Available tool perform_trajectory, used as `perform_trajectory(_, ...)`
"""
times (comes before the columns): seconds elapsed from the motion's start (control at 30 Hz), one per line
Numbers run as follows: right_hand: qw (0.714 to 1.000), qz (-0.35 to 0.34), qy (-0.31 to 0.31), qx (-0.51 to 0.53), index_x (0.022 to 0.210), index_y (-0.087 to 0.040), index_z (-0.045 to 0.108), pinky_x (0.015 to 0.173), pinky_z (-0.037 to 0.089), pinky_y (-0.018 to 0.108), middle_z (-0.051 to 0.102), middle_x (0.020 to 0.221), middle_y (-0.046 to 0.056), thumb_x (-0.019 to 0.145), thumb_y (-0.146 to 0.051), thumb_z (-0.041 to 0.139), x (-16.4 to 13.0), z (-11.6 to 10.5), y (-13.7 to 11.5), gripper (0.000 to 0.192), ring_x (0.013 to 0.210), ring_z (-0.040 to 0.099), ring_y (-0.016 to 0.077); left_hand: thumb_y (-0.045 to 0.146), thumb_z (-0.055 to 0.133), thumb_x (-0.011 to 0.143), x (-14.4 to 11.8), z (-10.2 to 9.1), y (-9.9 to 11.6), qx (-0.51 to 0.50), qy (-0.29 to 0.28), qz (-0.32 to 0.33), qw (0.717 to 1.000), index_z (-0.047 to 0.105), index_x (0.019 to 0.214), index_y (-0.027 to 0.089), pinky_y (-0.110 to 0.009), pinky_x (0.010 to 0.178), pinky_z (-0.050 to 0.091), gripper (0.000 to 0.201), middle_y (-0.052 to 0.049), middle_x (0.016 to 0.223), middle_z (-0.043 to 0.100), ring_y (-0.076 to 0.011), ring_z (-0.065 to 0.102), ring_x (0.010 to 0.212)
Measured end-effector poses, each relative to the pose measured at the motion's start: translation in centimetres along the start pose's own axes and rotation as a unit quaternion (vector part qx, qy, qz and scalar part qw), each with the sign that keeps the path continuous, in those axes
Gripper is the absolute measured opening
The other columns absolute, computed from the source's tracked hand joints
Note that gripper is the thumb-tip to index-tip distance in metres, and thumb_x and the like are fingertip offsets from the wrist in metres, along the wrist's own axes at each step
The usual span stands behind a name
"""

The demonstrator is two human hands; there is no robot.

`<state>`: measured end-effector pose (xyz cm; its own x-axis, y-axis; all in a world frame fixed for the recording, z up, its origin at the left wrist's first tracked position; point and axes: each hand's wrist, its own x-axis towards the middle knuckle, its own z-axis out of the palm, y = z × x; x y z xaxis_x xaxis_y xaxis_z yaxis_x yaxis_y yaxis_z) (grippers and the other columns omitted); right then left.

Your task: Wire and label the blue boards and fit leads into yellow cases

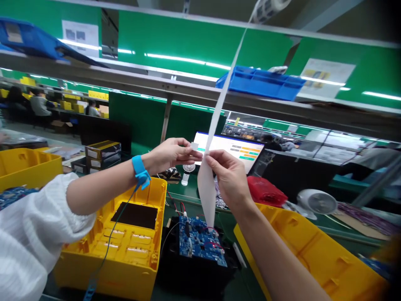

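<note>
Workers (pixel 40 103) sit at far benches on the left, and nearer you a yellow casing (pixel 34 163) stands at the left of your green bench top (pixel 191 195). Dark boxes (pixel 103 155) are stacked just right of it, toward the far side. Your left hand (pixel 173 154), a blue strap (pixel 140 170) round its wrist, is raised above a middle yellow casing (pixel 109 271) and pinches a small white piece (pixel 194 146) between thumb and finger. Just right of it, your right hand (pixel 230 173) has thumb and forefinger clamped on a white strip (pixel 206 196), which runs down from a roll (pixel 271 9) at the top, past the shelf (pixel 140 80); its lower end meets the view of a circuit board (pixel 200 242) on a black block (pixel 194 271), though you cannot tell whether they touch. Beyond your hands is a lit screen (pixel 253 151), below a blue bin (pixel 265 85) on the shelf. Farther right lie a red bag (pixel 266 191), a white fan (pixel 319 201) and, near, another yellow casing (pixel 307 242), partly behind your right forearm.
</note>
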<state>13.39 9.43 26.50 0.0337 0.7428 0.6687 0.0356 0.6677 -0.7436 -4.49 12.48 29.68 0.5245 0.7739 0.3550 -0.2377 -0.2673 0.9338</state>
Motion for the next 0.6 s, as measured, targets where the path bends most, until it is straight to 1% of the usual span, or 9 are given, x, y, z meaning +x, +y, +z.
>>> perform_trajectory(0.07, 1.0, 0.004, 0.003, -0.003, 0.081, -0.02, 0.065, 0.066, 0.05, 0.027, 0.063, 0.079, 0.0, 0.072, -0.034, 0.073, 0.0, -0.5, 0.2, 0.019, 0.073, 0.058, 0.0134, 0.027, 0.061, 0.086, 0.8, -3.0, 0.0, 0.162, -0.058, -0.016, 0.985, 0.051, 0.089, 0.016, -0.034, 0.082, 0.051, 0.015, -0.01, 0.099, 0.069, -0.0169, 0.067, 0.09)
perform_trajectory(0.1, 1.0, 0.001, 0.004, -0.011, 0.082, -0.02, 0.065, 0.067, 0.05, 0.027, 0.063, 0.08, 0.0, 0.072, -0.034, 0.073, 0.0, -0.8, 0.3, 0.019, 0.074, 0.058, 0.0137, 0.028, 0.062, 0.085, 1.2, -4.8, -0.1, 0.278, -0.067, -0.027, 0.958, 0.054, 0.089, 0.016, -0.034, 0.082, 0.05, 0.015, -0.008, 0.098, 0.069, -0.0171, 0.066, 0.091)
perform_trajectory(0.13, 1.0, -0.005, 0.004, -0.023, 0.083, -0.02, 0.065, 0.068, 0.051, 0.028, 0.063, 0.081, 0.001, 0.073, -0.035, 0.073, 0.0, -1.2, 0.5, 0.019, 0.075, 0.058, 0.0144, 0.028, 0.063, 0.084, 1.6, -6.7, -0.3, 0.404, -0.058, -0.048, 0.912, 0.057, 0.086, 0.016, -0.032, 0.081, 0.05, 0.014, -0.006, 0.093, 0.07, -0.0169, 0.065, 0.089)
perform_trajectory(0.2, 0.998, -0.018, 0.006, -0.059, 0.085, -0.02, 0.065, 0.071, 0.052, 0.031, 0.064, 0.085, 0.003, 0.073, -0.036, 0.073, 0.1, -2.1, 0.8, 0.022, 0.079, 0.059, 0.0165, 0.024, 0.07, 0.077, 1.9, -10.2, -1.1, 0.542, -0.005, -0.092, 0.836, 0.06, 0.074, 0.014, -0.033, 0.08, 0.048, 0.014, -0.004, 0.078, 0.067, -0.0185, 0.063, 0.083)
perform_trajectory(0.23, 0.997, -0.024, 0.01, -0.078, 0.087, -0.02, 0.065, 0.073, 0.053, 0.032, 0.064, 0.086, 0.003, 0.073, -0.037, 0.073, 0.1, -2.6, 1.0, 0.023, 0.081, 0.06, 0.0177, 0.024, 0.071, 0.076, 1.8, -11.6, -1.7, 0.578, 0.027, -0.11, 0.808, 0.06, 0.07, 0.013, -0.035, 0.08, 0.048, 0.016, -0.004, 0.075, 0.065, -0.019, 0.062, 0.082)
perform_trajectory(0.3, 0.994, -0.03, 0.023, -0.104, 0.09, -0.019, 0.065, 0.074, 0.054, 0.035, 0.064, 0.089, 0.005, 0.073, -0.04, 0.073, 0.3, -3.6, 1.5, 0.027, 0.084, 0.061, 0.0196, 0.029, 0.067, 0.08, 1.2, -13.7, -3.5, 0.624, 0.093, -0.124, 0.766, 0.061, 0.076, 0.012, -0.038, 0.082, 0.048, 0.019, -0.004, 0.082, 0.063, -0.0187, 0.06, 0.085)
perform_trajectory(0.43, 0.989, -0.021, 0.042, -0.141, 0.093, -0.018, 0.064, 0.077, 0.054, 0.038, 0.064, 0.092, 0.007, 0.07, -0.044, 0.075, 0.6, -5.3, 3.1, 0.037, 0.086, 0.061, 0.022, 0.036, 0.057, 0.089, -0.8, -15.4, -7.5, 0.682, 0.197, -0.12, 0.694, 0.059, 0.106, 0.013, -0.044, 0.089, 0.046, 0.028, -0.008, 0.112, 0.059, -0.0219, 0.056, 0.102)
perform_trajectory(0.53, 0.987, 0.0, 0.049, -0.155, 0.093, -0.016, 0.063, 0.079, 0.052, 0.039, 0.065, 0.091, 0.008, 0.069, -0.046, 0.075, 0.7, -6.6, 5.0, 0.04, 0.085, 0.061, 0.0219, 0.036, 0.058, 0.088, -1.6, -15.8, -9.3, 0.691, 0.245, -0.119, 0.67, 0.057, 0.112, 0.015, -0.049, 0.094, 0.043, 0.032, -0.01, 0.12, 0.055, -0.0253, 0.053, 0.111)
perform_trajectory(0.6, 0.986, 0.011, 0.059, -0.156, 0.093, -0.016, 0.063, 0.079, 0.052, 0.039, 0.065, 0.09, 0.008, 0.069, -0.046, 0.075, 0.8, -7.6, 6.5, 0.04, 0.084, 0.062, 0.0213, 0.036, 0.059, 0.087, -1.6, -16.1, -9.6, 0.685, 0.261, -0.115, 0.67, 0.057, 0.109, 0.014, -0.05, 0.096, 0.041, 0.032, -0.01, 0.12, 0.055, -0.0259, 0.051, 0.112)
